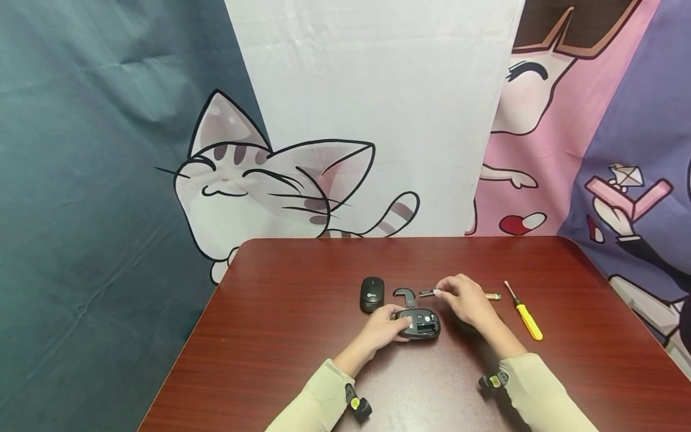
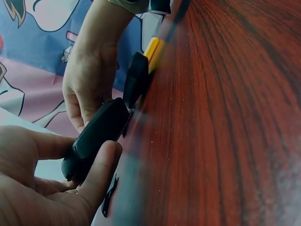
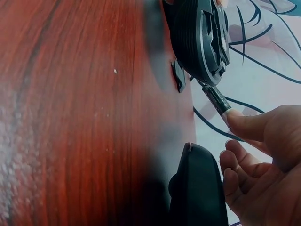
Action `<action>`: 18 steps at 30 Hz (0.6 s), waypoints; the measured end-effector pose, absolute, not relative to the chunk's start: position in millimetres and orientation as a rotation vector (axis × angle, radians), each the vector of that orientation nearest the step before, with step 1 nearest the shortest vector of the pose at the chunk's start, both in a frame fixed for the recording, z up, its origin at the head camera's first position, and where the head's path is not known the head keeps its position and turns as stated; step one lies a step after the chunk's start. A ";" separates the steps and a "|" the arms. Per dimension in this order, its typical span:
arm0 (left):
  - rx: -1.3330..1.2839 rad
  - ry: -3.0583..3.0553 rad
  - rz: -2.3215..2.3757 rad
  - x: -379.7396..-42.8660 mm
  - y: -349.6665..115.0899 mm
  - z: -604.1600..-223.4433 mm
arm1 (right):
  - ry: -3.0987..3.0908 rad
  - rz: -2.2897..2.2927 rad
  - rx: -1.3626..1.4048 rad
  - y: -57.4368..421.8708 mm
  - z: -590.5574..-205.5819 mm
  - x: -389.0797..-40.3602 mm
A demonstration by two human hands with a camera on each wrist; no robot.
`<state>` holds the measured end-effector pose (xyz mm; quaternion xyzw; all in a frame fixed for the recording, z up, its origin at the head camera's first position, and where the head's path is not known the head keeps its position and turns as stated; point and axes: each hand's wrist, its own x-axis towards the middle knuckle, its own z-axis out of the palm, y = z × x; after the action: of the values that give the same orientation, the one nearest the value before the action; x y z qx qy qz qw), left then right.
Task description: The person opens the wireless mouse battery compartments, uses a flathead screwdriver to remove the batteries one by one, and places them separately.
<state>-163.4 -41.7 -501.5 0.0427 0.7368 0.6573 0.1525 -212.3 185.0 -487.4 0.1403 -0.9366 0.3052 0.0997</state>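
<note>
Slanting inward, the right hand (image 1: 465, 300) pinches a battery (image 1: 427, 293) (knuckles up).

The table (image 1: 243, 348) looked like wood, smooth and glossy over a streaky grain. The held mouse (image 1: 418, 324) was plastic, ribbed along one side — the screwdriver (image 1: 522, 310) had a smooth plastic handle (image 1: 530, 323) and metal shaft (image 1: 511, 291). The backdrop (image 1: 388, 90) was matt, creased cloth.

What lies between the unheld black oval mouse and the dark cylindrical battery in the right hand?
The head view shows a black hooked plastic piece between that mouse and the battery.
</note>
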 end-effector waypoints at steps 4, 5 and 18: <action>0.134 2.128 1.862 -164.1 -40.8 -501.7 | -2.782 0.888 0.404 184.9 -488.9 -214.5; 0.132 2.120 1.863 -164.5 -40.6 -502.1 | -2.790 0.885 0.397 184.8 -489.5 -215.2; 0.104 2.122 1.829 -168.2 -38.5 -505.6 | -2.869 0.866 0.360 181.3 -493.0 -221.0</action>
<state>-168.2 -38.5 -505.6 0.0365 0.7461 0.6431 0.1686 -221.0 181.3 -493.0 0.1191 -0.9488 0.2862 0.0615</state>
